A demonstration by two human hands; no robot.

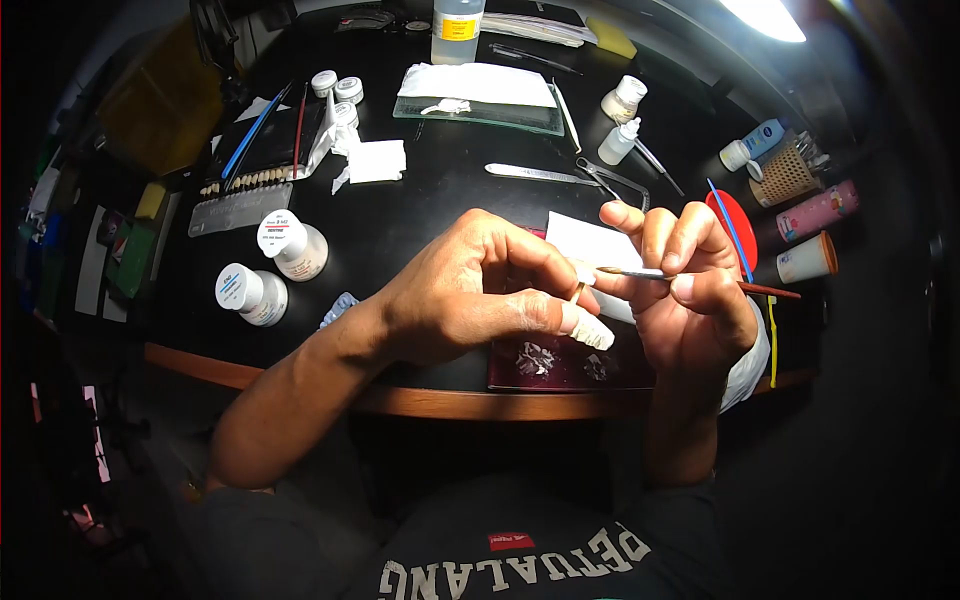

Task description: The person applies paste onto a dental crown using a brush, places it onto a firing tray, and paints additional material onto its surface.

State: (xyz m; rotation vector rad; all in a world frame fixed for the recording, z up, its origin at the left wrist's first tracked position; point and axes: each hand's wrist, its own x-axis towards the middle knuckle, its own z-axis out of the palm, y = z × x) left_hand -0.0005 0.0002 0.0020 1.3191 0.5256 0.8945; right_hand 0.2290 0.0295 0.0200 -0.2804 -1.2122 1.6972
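Note:
Between the thumb and fingers of my left hand (480,290) is a small off-white piece (592,331) with a ridged surface, and a thin yellowish pin stands up beside it. My right hand (690,285) pinches a slim brush (740,285) with a dark red handle. The brush's metal end points left, close to my left fingertips. Below the hands, a dark red mat (560,372) carries crumpled silvery scraps (535,359). A white sheet (580,240) lies behind the fingers.
Two white-capped jars (293,245) stand left, near a tooth shade guide (240,208). A glass slab (480,116) with white tissue lies at the back, behind a metal spatula (540,174). Small bottles (618,143), a red dish (733,225) and cups (806,257) are right.

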